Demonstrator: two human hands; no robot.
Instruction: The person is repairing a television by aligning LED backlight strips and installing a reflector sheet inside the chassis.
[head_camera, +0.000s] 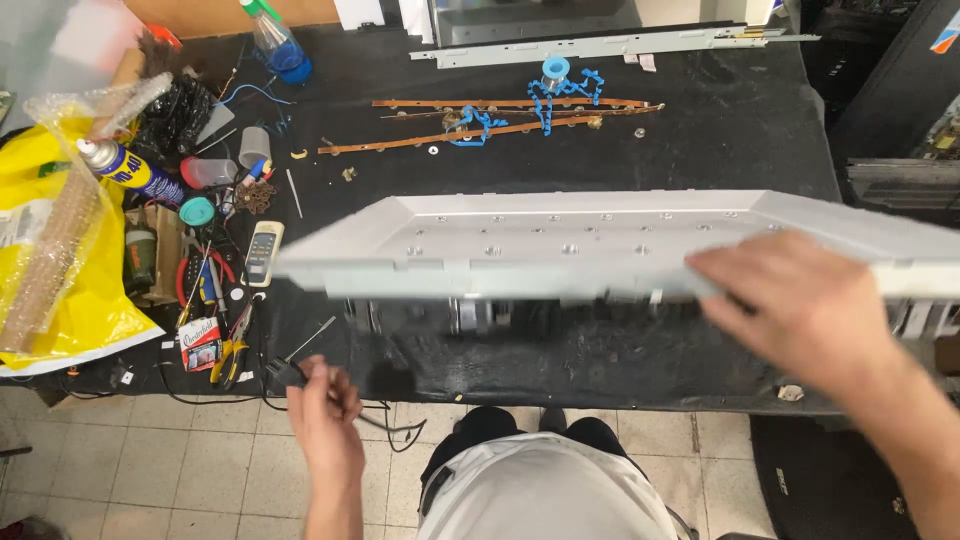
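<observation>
The right hand (800, 300) grips the long grey metal panel (560, 240) over the desk (700, 140); the left hand (325, 415) pinches a black cable (385, 425). Lifting seems underway; steady support needed.

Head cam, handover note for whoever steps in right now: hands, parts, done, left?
Right hand grips the near edge of the long grey metal panel, lifted and tilted over the black bench.
Left hand pinches a black cable at the bench's front edge.
Done: copper-coloured strips with blue wire lie at the back, apart from the panel.
Left: panel not set down; cable not released.
</observation>
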